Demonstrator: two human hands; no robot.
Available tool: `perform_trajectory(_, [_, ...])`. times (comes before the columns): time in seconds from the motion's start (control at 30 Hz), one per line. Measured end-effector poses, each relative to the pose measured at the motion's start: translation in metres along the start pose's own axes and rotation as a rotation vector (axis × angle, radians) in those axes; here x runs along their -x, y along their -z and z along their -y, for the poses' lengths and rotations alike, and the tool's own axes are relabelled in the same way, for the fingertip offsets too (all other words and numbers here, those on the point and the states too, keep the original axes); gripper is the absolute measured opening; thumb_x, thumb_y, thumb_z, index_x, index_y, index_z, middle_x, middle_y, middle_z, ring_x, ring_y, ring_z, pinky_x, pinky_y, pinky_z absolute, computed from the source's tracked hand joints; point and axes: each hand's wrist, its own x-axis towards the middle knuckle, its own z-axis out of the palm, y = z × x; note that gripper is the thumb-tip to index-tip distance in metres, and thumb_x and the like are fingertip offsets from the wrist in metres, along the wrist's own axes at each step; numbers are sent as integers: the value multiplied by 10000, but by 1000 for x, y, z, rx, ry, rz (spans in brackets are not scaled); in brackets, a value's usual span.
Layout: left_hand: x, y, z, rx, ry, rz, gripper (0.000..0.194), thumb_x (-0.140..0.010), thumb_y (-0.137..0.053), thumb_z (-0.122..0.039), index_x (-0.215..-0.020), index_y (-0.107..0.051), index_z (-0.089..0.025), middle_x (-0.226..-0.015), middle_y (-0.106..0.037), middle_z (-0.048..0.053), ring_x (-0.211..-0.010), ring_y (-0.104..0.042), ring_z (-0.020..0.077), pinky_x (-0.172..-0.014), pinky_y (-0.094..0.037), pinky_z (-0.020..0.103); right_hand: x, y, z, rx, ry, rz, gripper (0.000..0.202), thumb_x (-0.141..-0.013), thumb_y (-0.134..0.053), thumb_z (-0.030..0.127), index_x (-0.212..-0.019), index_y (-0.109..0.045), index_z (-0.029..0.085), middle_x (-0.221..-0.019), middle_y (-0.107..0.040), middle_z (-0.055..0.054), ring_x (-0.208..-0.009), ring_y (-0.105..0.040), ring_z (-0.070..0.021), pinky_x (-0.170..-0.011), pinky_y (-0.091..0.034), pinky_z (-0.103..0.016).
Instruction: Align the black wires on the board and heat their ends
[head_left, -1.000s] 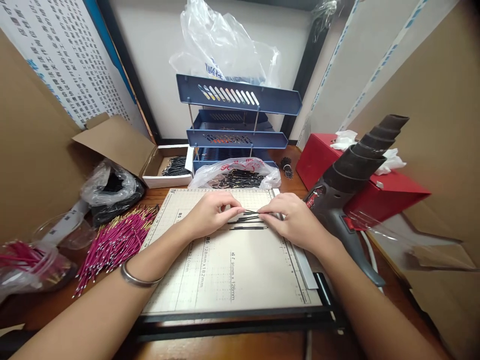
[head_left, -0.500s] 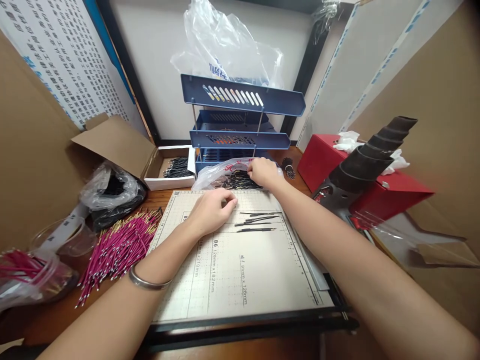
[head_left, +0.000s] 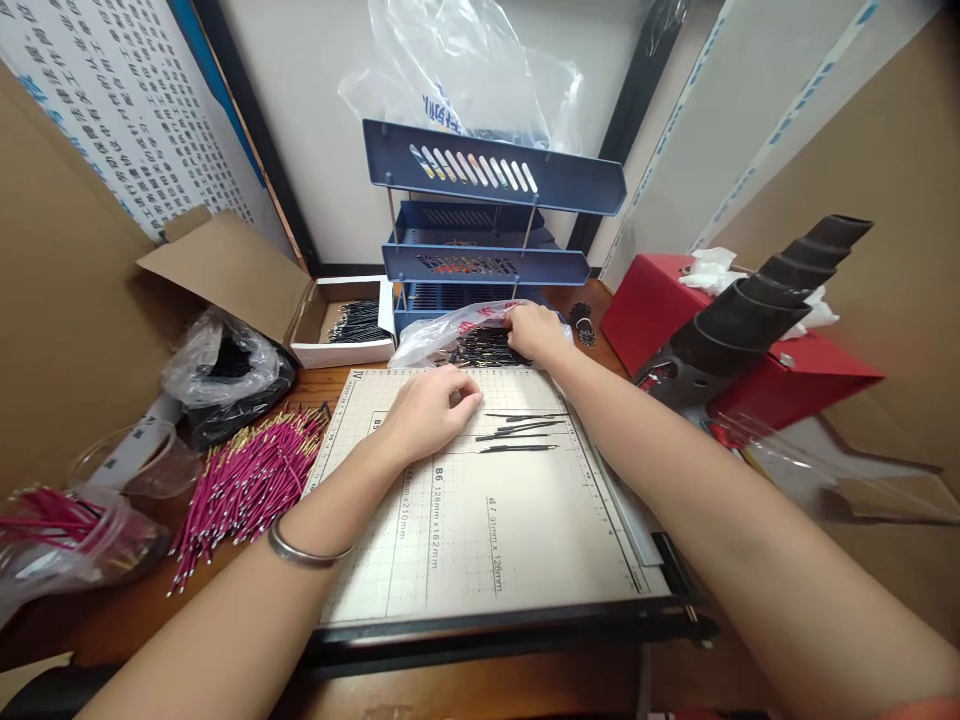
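Note:
My right hand (head_left: 534,332) is closed at the upper edge of a clear plastic bag (head_left: 439,328) with red print, its fingers pinching the film. Inside the bag's mouth lies a heap of thin black wire pieces (head_left: 484,346). My left hand (head_left: 435,408) rests on the gridded board of a paper trimmer (head_left: 457,530), thumb and fingertips brought together; whatever may be between them is hidden. Just right of it, several short black wire pieces (head_left: 521,428) lie roughly side by side on the board.
A pile of magenta wires with gold ends (head_left: 255,480) lies left of the board, near plastic cups (head_left: 112,545). Behind stand an open white box (head_left: 341,352) of black wires and a blue tiered rack (head_left: 487,265). At right are a black nozzled tool (head_left: 739,325) and red box (head_left: 645,300).
The view has shifted slightly. Both hands stay in nearly the same places, my right at the bag's edge and my left on the board. The black pieces on the board have not moved.

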Motion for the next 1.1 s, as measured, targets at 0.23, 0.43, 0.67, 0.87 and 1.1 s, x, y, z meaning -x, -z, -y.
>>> perform_trajectory(0.23, [-1,2,-1,30,-70,29,140,-957,-709,-237,-938,-839,-190,-967,-793,62,-843,-646,206,-794,-465,351,74,30,-13,-194,128,77,213,-957,-699,203,-1086,-863,244,-1164,-842,-54,-1126,-759,-233,-1033,-561,-331])
perform_trajectory(0.43, [-1,3,-1,72,-131,66,97,-916,-755,-238,-918,-845,-203,-914,-792,40,-799,-628,183,-785,-462,330,134,32,-49,-528,234,92,120,-928,-736,207,-920,-854,224,-1067,-836,-36,-1023,-738,-215,-946,-534,-344])
perform_trajectory(0.67, [-3,1,2,98,-138,72,139,-933,-748,-289,-862,-827,-200,-871,-777,34,-773,-620,173,-750,-443,319,147,16,-60,-558,295,63,97,-931,-776,265,-933,-872,246,-1077,-774,-52,-973,-694,-205,-838,-489,-341])
perform_trajectory(0.87, [-1,4,2,148,-264,-19,158,-952,-752,-299,-848,-837,-215,-856,-794,34,-827,-666,189,-774,-474,329,154,10,-55,-584,271,-61,134,-944,-760,291,-970,-873,224,-945,-721,-57,-773,-611,-160,-760,-454,-335])
perform_trajectory(1.1, [2,1,-13,247,-384,-231,170,-967,-757,-288,-833,-816,-201,-818,-791,40,-759,-632,170,-731,-491,321,160,17,-43,-1158,115,-163,214,-844,-830,406,-928,-856,211,-854,-773,-47,-603,-510,-109,-591,-407,-294])
